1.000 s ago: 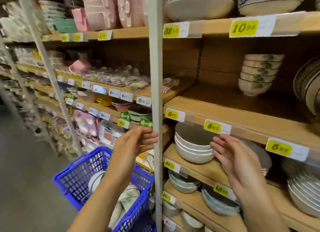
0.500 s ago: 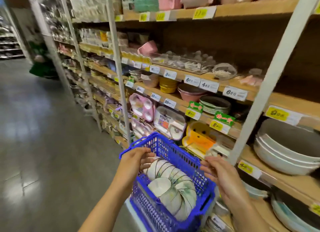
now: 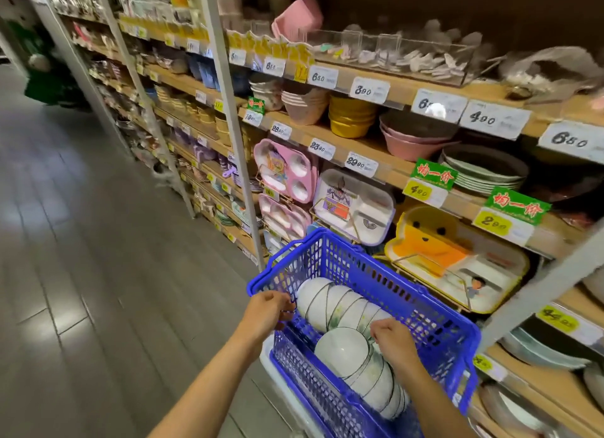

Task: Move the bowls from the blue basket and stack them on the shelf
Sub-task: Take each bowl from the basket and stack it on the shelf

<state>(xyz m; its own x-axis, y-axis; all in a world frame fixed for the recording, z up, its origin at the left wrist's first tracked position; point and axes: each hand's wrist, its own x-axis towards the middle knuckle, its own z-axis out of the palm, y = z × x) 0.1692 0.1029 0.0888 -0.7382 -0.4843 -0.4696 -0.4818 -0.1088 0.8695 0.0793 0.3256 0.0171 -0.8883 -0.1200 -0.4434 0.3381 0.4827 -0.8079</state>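
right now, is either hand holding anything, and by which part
Both hold the row of nested bowls lying in the blue basket: the left hand grips its end bowl's base, the right hand curls over rims mid-row.

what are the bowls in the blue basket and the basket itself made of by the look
Bowls: probably glazed ceramic, white and glossy, with a light glint on the nearest one and thin dark rim lines. Blue basket: moulded plastic, judging by its even colour and grid of holes.

Bright overhead light, glare on floor [image 3: 68, 320], top right dim — edges warped, bg blurry.
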